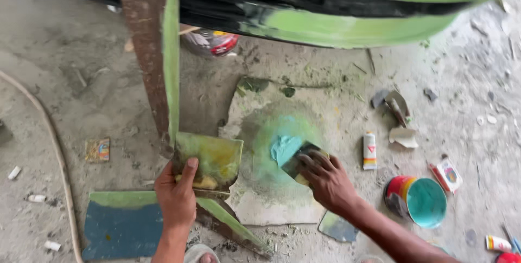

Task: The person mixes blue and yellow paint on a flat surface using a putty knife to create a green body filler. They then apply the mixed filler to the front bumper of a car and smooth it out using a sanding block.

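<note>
My left hand [176, 193] grips a flat square plate [213, 157] smeared with yellow-green putty, thumb on its lower left corner. My right hand [325, 179] presses a small dark scraper [297, 164] onto a stained board [271, 149] lying on the floor. A blob of turquoise putty [284, 147] sits on the board just left of the scraper. Green smears ring that blob. Above hangs a large green and black curved body [347, 13].
A rusty green-edged bar [154, 51] stands upright at left. An open can with turquoise inside [424, 200] lies at right, near a small tube [369, 150], torn paper scraps [400, 127] and a small box [448, 175]. A blue-green panel [122, 222] lies on the dusty concrete floor.
</note>
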